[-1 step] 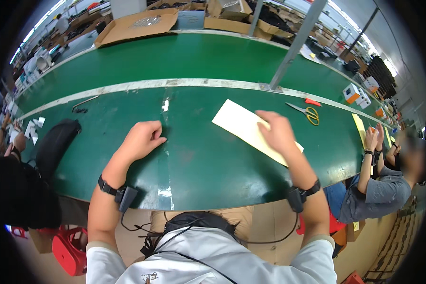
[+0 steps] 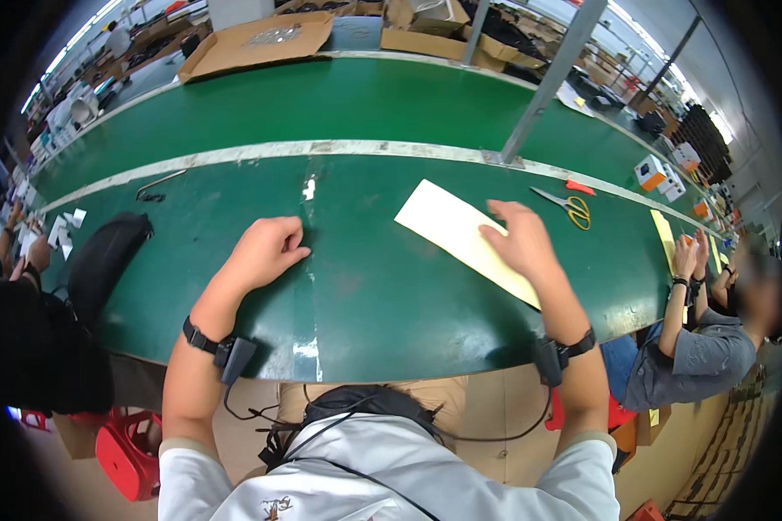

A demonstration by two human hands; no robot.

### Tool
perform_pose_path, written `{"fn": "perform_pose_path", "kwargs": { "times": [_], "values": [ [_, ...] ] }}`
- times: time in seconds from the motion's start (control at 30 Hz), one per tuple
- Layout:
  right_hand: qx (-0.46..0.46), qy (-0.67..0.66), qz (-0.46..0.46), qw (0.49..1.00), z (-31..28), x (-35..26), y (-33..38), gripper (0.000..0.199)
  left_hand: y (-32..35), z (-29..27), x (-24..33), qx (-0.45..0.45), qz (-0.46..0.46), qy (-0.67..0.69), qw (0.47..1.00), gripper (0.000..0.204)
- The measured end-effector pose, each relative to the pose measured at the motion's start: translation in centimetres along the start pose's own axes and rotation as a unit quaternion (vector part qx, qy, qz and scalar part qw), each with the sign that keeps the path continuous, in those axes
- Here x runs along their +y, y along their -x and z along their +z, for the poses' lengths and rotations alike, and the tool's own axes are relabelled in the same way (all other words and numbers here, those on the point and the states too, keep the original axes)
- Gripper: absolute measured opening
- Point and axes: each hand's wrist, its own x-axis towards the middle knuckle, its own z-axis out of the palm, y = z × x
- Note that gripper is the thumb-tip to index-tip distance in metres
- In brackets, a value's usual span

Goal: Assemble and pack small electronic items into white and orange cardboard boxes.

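A long pale yellow sheet of paper (image 2: 447, 227) lies slantwise on the green table, right of the middle. My right hand (image 2: 526, 245) rests over its right-hand part, thumb apart from the bent fingers. Hand and forearm hide that end of the sheet. My left hand (image 2: 267, 252) sits on the table to the left of the paper, fingers curled in loosely and nothing visible in them. Beyond my right hand lie scissors (image 2: 572, 208) with yellow handles, beside a small red object (image 2: 580, 187).
A black pouch (image 2: 109, 260) and a bent metal rod (image 2: 161, 184) lie at the left. A pale ledge (image 2: 365, 149) crosses the table, with a metal post (image 2: 552, 82) rising from it. A co-worker (image 2: 695, 347) sits at the right, another person (image 2: 39, 347) at the left.
My right hand has shifted slightly right across the paper, baring a little more of it. The left hand looks the same. The whole view has moved a little.
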Motion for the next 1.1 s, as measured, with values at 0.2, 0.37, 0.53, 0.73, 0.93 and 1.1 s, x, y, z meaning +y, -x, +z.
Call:
{"fn": "perform_pose_path", "kwargs": {
  "times": [0.2, 0.37, 0.53, 0.73, 0.93, 1.1],
  "values": [
    [-0.154, 0.002, 0.183, 0.971, -0.6, 0.5, -1.3, 0.074, 0.3, 0.5, -0.3, 0.001, 0.003, -0.026, 1.000, 0.034],
    [-0.199, 0.005, 0.114, 0.973, 0.6, -0.5, -3.1, 0.063, 0.3, 0.4, 0.1, 0.010, -0.021, 0.021, 1.000, 0.035],
    [-0.216, -0.109, 0.047, 0.969, 1.4, -6.6, -4.5, 0.048, 0.5, 1.3, 0.5, 0.087, -0.034, 0.175, 0.980, 0.044],
    [-0.273, -0.258, -0.015, 0.927, 2.2, -12.1, -5.4, 0.035, 0.0, 1.3, 0.1, 0.048, -0.084, 0.297, 0.950, 0.070],
    [-0.248, -0.275, 0.009, 0.929, 1.5, -11.1, -6.9, 0.021, 0.1, 0.8, -0.2, 0.052, -0.125, 0.398, 0.907, 0.054],
    [-0.237, -0.283, 0.030, 0.929, 0.1, -9.3, -6.6, 0.019, -0.1, 0.8, 0.4, 0.045, -0.126, 0.432, 0.892, 0.051]
  ]
}}
